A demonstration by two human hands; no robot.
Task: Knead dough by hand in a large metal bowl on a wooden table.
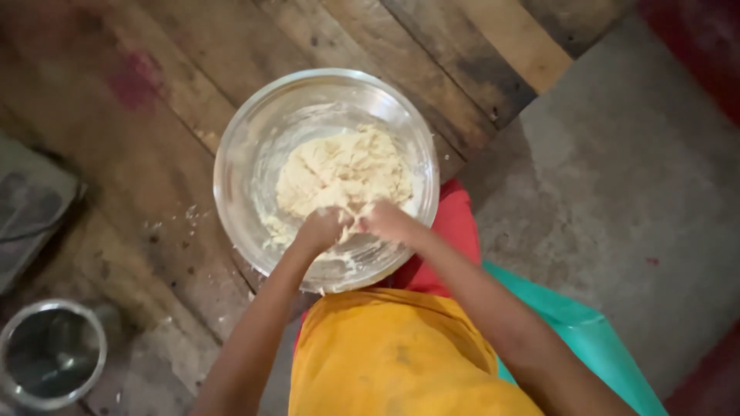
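Hands close together at near rim of bowl (231, 154): left hand (322, 229) and right hand (389, 222) both fisted into pale dough (343, 171). Glass bowl sits on plank floor (154, 115), before person's knees, within reach. Steel cup (51, 353) stands well apart, left.

The fingertips of both hands are buried in the dough (343, 171), so their grip cannot be made out. The metal pot (51, 353) is cut off by the bottom-left edge, and the dark object (27, 208) at the left edge is too blurred to be identified.
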